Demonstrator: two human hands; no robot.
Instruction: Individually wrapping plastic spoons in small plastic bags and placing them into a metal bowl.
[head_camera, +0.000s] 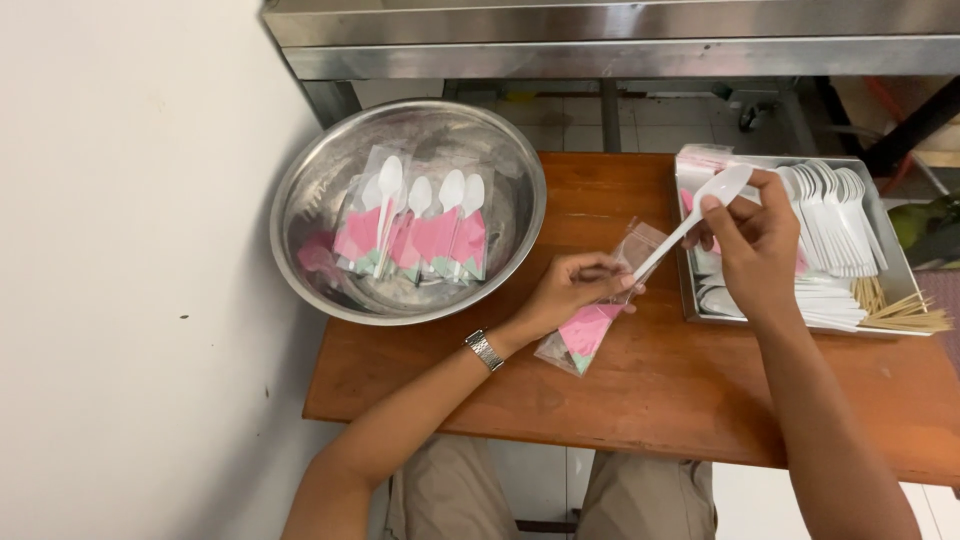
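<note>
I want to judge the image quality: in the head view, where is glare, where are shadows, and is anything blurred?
In the head view, light is soft and even; glare shows on the steel bowl rim and on the metal shelf edge above. Soft shadows fall under the left hand and clear packet on the wooden table. The right hand with the white spoon looks sharp; frame edges curve slightly.

This looks like the back area of a food stall or small catering kitchen. A stainless steel counter (620, 40) runs along the top above a tiled floor (680, 120), and the wooden bench (640, 390) carries a large steel mixing bowl (300, 215) of bagged spoon packs and a metal tray (890, 240) stacked with white plastic spoons (835, 215) and toothpicks (905, 312).
</note>
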